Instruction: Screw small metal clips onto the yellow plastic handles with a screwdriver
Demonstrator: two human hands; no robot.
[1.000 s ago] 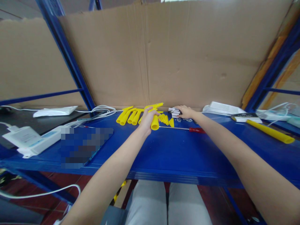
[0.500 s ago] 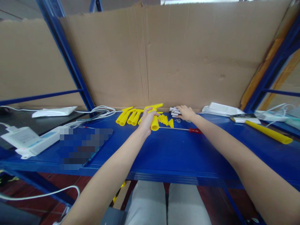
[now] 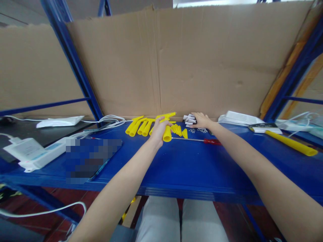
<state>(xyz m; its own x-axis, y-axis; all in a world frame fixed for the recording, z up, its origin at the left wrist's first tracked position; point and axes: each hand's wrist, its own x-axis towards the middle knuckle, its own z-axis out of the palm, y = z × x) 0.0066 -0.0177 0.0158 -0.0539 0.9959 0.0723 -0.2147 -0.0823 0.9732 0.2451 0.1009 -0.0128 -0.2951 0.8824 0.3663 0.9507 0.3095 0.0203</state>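
My left hand (image 3: 158,131) is closed around a yellow tube (image 3: 167,135), whose open round end points toward me. More yellow tubes (image 3: 137,127) lie in a row to its left, and several small yellow wedge-shaped pieces (image 3: 177,129) lie to its right. Toward the back, my right hand (image 3: 201,120) rests at a cluster of small white-and-dark pieces (image 3: 189,120); its fingertips are partly hidden, so whether it grips one does not show. Small metal parts (image 3: 192,130) are scattered just in front of it. A screwdriver with a red handle (image 3: 211,142) lies between my hands, partly behind my right forearm.
A cardboard sheet (image 3: 202,67) walls off the back of the blue shelf (image 3: 181,168). On the left are a white power strip (image 3: 42,158), coiled white cables (image 3: 111,119) and a blurred flat panel (image 3: 93,159). At right lie a long yellow tube (image 3: 291,143) and a white packet (image 3: 238,118).
My right hand has shifted very slightly at the white-and-dark pieces, and more of them show. My left hand keeps its hold on the yellow tube. The whole view has dropped a little.
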